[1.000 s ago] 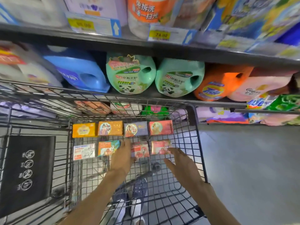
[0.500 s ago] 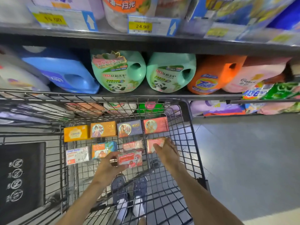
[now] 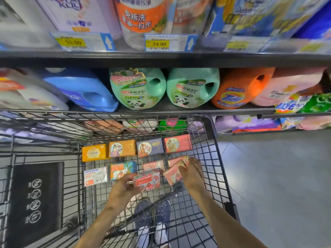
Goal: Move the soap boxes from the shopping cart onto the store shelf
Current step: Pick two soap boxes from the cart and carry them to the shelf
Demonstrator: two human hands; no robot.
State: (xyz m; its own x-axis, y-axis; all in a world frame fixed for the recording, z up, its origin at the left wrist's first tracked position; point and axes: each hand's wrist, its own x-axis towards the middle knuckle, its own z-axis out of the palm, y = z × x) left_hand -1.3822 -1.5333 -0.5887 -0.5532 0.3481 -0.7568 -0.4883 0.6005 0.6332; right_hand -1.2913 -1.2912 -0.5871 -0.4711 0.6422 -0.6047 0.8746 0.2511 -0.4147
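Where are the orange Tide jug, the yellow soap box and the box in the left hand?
Tide jug [image 3: 234, 93]: head view, front label.
Yellow soap box [image 3: 94, 152]: head view, front face.
Red soap box [image 3: 147, 181]: head view, printed face.

A shop's laundry and cleaning aisle: dark metal shelves [image 3: 161, 59] run across the upper frame, stocked with detergent jugs [image 3: 138, 88] and an orange Tide bottle [image 3: 238, 90], with yellow price tags [image 3: 159, 44] along the shelf edge. A wire shopping cart [image 3: 213, 140] fills the lower left, over a grey tiled floor [image 3: 277, 176]
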